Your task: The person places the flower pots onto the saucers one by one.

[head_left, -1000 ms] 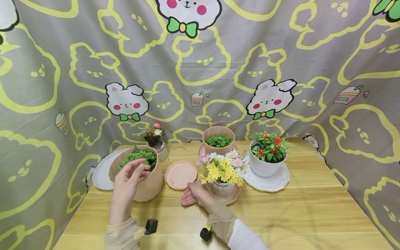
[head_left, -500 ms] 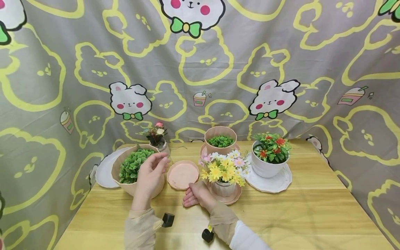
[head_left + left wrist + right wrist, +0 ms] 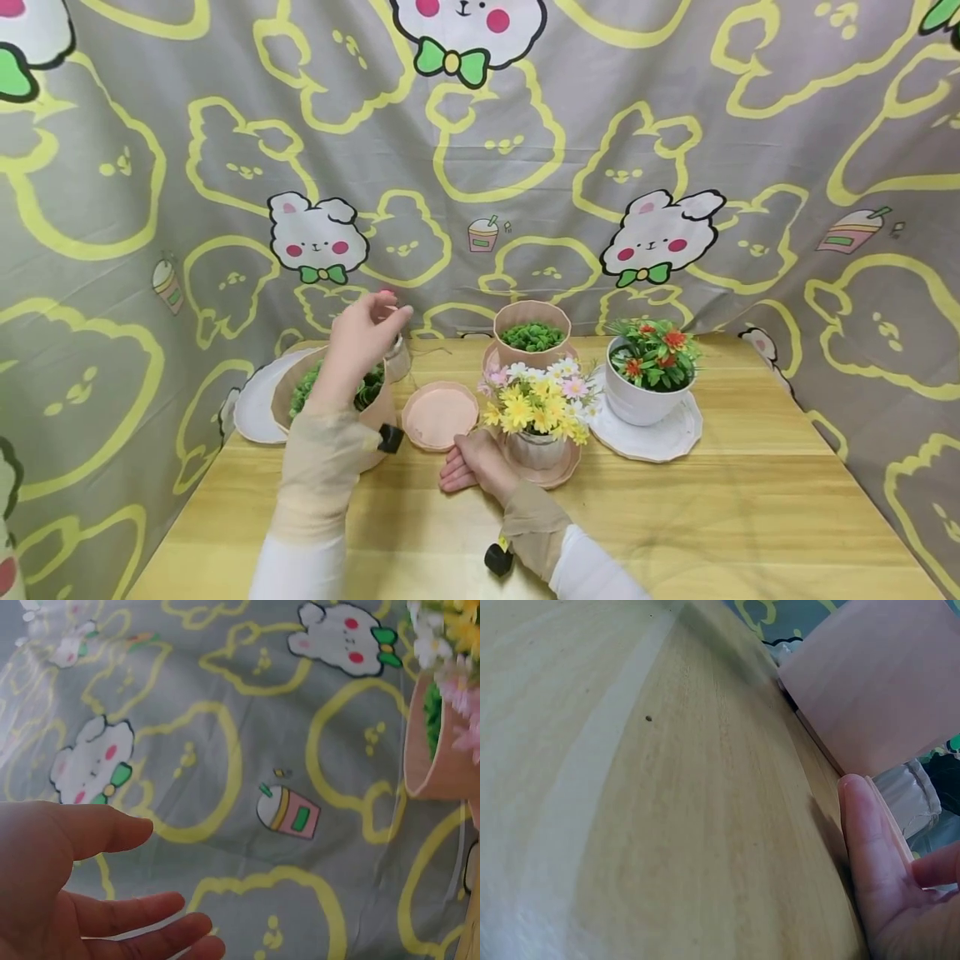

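Note:
My left hand (image 3: 358, 337) is raised over the large peach pot (image 3: 381, 408) with green leaves, its thumb and fingers apart. Behind it, the hand mostly hides a small rose plant in a whitish pot (image 3: 397, 360). In the left wrist view nothing lies between that hand's thumb and fingers (image 3: 139, 915). My right hand (image 3: 480, 465) rests on the table at the near edge of a small pink saucer (image 3: 441, 415), fingers extended. Just right of it stands a whitish pot (image 3: 536, 454) of yellow, white and pink daisies (image 3: 525, 408).
A pink pot (image 3: 534, 313) with green leaves stands at the back. On the right, a white pot (image 3: 643, 402) of red flowers sits on a white saucer (image 3: 678, 446). Another white plate (image 3: 255, 412) lies at far left. A patterned curtain (image 3: 510, 167) surrounds the wooden table (image 3: 712, 525).
My left hand has moved from beside the large pot's leaves, first rightward, then up and farther back toward the small rose plant. My right hand has stayed by the pink saucer.

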A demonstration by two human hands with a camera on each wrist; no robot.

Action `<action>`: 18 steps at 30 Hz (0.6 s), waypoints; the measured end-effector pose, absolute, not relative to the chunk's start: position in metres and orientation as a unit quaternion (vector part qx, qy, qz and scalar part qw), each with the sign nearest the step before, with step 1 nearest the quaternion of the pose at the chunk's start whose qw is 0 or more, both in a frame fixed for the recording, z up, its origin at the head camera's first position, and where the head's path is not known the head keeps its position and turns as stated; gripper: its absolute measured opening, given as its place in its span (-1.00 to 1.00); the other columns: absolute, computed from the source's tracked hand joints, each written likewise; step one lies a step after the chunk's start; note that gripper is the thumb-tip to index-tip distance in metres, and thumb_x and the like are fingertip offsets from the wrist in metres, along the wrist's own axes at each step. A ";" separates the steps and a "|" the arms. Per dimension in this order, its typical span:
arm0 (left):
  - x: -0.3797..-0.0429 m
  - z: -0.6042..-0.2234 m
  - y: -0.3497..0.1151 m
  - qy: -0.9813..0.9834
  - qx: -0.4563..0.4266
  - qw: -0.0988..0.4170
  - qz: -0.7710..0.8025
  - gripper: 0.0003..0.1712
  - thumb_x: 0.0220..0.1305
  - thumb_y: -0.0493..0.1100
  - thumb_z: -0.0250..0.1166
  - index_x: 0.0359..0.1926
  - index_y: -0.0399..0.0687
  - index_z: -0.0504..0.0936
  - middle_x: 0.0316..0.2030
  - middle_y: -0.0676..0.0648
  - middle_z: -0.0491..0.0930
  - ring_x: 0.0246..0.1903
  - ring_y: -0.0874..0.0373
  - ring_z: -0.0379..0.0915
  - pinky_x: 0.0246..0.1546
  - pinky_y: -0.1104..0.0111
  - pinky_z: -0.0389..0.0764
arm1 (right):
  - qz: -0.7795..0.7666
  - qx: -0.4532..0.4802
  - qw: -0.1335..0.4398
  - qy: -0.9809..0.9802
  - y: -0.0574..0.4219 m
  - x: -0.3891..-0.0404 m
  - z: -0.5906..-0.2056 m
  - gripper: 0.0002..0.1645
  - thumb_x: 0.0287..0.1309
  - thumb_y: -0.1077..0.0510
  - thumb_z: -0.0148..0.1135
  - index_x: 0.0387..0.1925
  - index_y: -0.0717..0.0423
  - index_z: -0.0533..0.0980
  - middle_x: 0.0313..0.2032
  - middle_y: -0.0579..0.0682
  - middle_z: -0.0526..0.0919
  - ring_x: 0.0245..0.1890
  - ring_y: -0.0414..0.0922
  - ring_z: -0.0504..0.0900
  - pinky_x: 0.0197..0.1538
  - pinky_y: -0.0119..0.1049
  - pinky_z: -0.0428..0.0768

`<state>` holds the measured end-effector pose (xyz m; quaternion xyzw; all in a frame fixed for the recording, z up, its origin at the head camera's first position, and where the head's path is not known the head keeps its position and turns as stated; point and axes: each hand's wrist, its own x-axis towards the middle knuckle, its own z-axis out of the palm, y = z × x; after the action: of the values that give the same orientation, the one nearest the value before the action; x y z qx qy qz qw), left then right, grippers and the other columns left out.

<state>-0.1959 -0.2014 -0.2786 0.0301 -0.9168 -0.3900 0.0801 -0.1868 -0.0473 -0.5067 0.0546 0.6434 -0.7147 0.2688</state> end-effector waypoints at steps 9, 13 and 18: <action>-0.248 -0.272 -0.210 -0.938 0.066 0.046 -0.338 -0.41 0.30 0.18 0.14 0.11 -0.17 0.55 0.08 -0.21 0.58 0.06 -0.12 0.48 0.07 0.04 0.54 | -0.715 0.058 0.274 0.641 -0.045 -0.189 -0.508 -0.61 0.38 0.21 -0.17 -0.47 0.34 0.47 -0.66 0.17 0.63 -0.63 0.06 0.71 -0.46 -0.05 0.72; -0.267 -0.279 -0.216 -0.937 0.074 0.050 -0.339 -0.60 0.25 0.12 0.18 -0.44 -0.14 0.56 -0.54 -0.02 0.50 -0.40 0.02 0.38 -0.33 0.23 0.47 | -0.713 0.058 0.275 0.643 -0.045 -0.189 -0.507 -0.59 0.39 0.20 -0.17 -0.44 0.38 0.49 -0.64 0.20 0.64 -0.63 0.06 0.71 -0.46 -0.05 0.72; -0.284 -0.288 -0.221 -0.944 0.091 0.045 -0.314 -0.62 0.21 0.02 0.17 -0.61 -0.04 0.30 -0.60 -0.01 0.30 -0.46 0.03 0.25 -0.38 0.26 0.37 | -0.713 0.056 0.275 0.643 -0.045 -0.189 -0.506 -0.58 0.40 0.19 -0.16 -0.39 0.44 0.50 -0.59 0.27 0.67 -0.63 0.08 0.71 -0.46 -0.05 0.72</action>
<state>-0.2843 -0.2211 -0.2882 0.0906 -0.9441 -0.3139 0.0448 -0.1887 -0.0453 -0.5061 0.0556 0.6426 -0.7129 0.2753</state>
